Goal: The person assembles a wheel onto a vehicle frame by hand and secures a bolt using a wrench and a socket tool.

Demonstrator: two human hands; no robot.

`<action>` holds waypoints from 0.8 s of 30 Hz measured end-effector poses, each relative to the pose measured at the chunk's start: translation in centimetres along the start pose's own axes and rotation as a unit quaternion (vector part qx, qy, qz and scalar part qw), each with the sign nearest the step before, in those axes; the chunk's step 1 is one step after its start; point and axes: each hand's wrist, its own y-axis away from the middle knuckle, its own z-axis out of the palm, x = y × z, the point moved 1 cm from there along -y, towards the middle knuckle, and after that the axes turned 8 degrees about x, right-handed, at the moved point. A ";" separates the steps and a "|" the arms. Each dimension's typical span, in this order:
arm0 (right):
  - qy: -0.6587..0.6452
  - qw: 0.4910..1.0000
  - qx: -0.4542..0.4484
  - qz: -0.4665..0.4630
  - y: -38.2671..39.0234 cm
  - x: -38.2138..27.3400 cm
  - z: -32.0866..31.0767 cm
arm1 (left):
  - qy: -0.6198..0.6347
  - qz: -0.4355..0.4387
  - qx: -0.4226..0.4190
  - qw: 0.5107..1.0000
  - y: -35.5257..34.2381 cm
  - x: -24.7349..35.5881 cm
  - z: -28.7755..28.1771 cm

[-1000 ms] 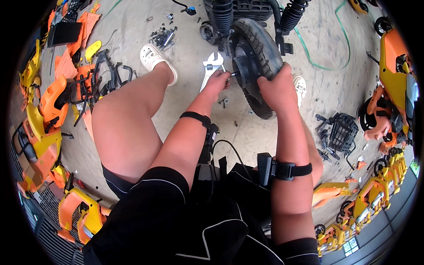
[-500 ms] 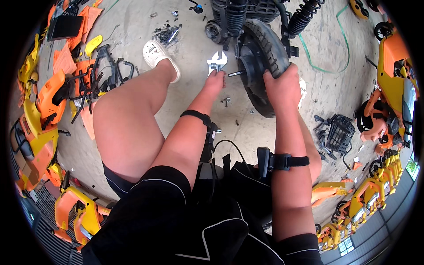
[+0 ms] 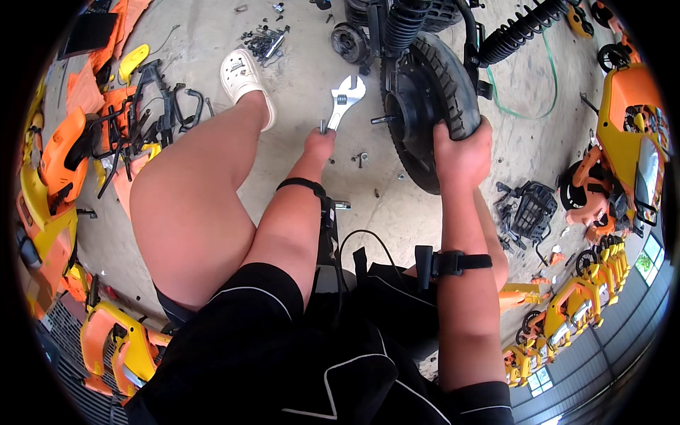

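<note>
Crouched over a concrete floor (image 3: 389, 219), a person in black clothes (image 3: 269, 354) works with bare hands beside a black-tyred wheel (image 3: 453, 78). The wheel stands upright ahead of the person, right of centre, its dark hub facing left and a metal axle (image 3: 382, 120) jutting from that hub. Above it, a ribbed black boot (image 3: 406, 30) rises on the left and a coil spring (image 3: 525, 32) slants away on the right.

The right hand (image 3: 465, 152) is curled around the tyre's near edge, thumb against the side toward the hub, the other fingers mostly hidden. The left hand (image 3: 320, 144), apart from the wheel, is closed in a fist around the handle of a silver wrench (image 3: 346, 95), whose open head points away from the person, near the axle but clear of it. A short metal piece (image 3: 323, 127) pokes up from the same fist.

Loose bolts (image 3: 361, 160) lie on the floor between the left hand and the wheel. Farther off, past a white shoe (image 3: 246, 76), sits a pile of small hardware (image 3: 264, 42). A black basket (image 3: 535, 205) rests at right, while orange and yellow panels (image 3: 62, 152) crowd the left side.
</note>
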 end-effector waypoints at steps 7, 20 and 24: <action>-0.007 0.999 0.025 -0.032 1.2 -0.1 0.7 | -0.056 0.021 0.033 0.998 -5.3 -3.3 0.8; -0.019 0.990 0.103 -0.099 2.5 2.0 2.1 | -0.209 0.106 0.079 0.969 -5.2 -0.6 -1.9; -0.012 0.987 0.115 -0.112 2.2 2.1 2.3 | -0.204 0.136 0.095 0.965 -4.8 0.5 -2.7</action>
